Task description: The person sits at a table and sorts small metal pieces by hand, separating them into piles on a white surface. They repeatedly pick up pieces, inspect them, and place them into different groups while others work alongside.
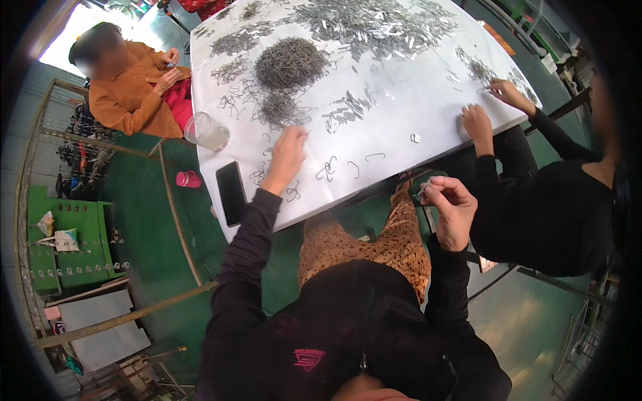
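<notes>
My left hand rests over the white-covered table, just in front of a small heap of bent wire hooks. Its fingers are drawn together at the tips; whatever they may hold is too small to make out. Beyond that heap rises a bigger mound of grey wire hooks. Several loose wire hooks lie to the right of my left wrist. Off the table's near edge, above my lap, my right hand pinches a small shiny metal piece between thumb and fingers.
A black phone and a clear plastic jar are at the left edge. Flat metal strips spread across the far side, with a smaller group mid-table. Co-workers sit left and right. A pink cup stands below.
</notes>
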`<action>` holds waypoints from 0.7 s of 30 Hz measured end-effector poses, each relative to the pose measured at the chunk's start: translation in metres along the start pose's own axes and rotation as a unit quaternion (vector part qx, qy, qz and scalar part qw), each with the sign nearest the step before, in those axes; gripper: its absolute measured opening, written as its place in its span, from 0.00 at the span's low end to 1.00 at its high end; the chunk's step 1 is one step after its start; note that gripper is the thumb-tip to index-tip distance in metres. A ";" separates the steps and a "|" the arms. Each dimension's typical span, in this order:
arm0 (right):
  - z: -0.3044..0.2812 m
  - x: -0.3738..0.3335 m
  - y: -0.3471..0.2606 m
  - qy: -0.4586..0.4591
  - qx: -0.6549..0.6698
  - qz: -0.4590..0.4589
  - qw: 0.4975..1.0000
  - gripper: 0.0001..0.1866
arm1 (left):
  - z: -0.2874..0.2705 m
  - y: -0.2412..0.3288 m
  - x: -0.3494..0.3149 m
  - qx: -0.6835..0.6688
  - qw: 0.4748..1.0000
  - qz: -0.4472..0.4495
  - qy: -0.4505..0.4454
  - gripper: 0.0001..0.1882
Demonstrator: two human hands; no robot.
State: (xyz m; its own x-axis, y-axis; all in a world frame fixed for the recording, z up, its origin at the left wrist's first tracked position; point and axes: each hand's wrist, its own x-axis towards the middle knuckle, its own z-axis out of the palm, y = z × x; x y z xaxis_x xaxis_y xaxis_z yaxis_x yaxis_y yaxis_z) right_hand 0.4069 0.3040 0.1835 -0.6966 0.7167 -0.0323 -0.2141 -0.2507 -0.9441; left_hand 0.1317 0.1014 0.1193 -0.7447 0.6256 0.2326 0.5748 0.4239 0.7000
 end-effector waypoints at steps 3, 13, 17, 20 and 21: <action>0.004 -0.002 0.013 0.000 -0.005 -0.002 1.000 0.08 | 0.022 0.071 -0.018 -0.193 0.981 -0.013 -0.035 0.06; 0.016 -0.011 0.025 0.010 -0.058 -0.025 0.998 0.11 | 0.054 0.162 -0.049 -0.300 0.943 0.092 -0.111 0.05; 0.020 -0.013 0.025 -0.006 -0.075 -0.045 0.996 0.11 | 0.059 0.157 -0.052 -0.291 0.948 0.098 -0.084 0.05; 0.025 -0.013 0.028 -0.018 -0.103 -0.059 0.993 0.12 | 0.062 0.154 -0.055 -0.269 0.958 0.080 -0.057 0.04; 0.027 -0.014 0.029 -0.021 -0.115 -0.065 0.991 0.12 | 0.063 0.153 -0.057 -0.313 0.946 0.043 -0.066 0.04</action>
State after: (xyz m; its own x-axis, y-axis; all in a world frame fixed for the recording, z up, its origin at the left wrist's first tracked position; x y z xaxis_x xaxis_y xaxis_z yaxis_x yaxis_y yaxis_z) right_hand 0.3917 0.2696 0.1657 -0.7027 0.7038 0.1041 -0.1457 0.0008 -0.9893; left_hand 0.2837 0.1720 0.1710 -0.6315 0.7341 0.2496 0.2869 -0.0778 0.9548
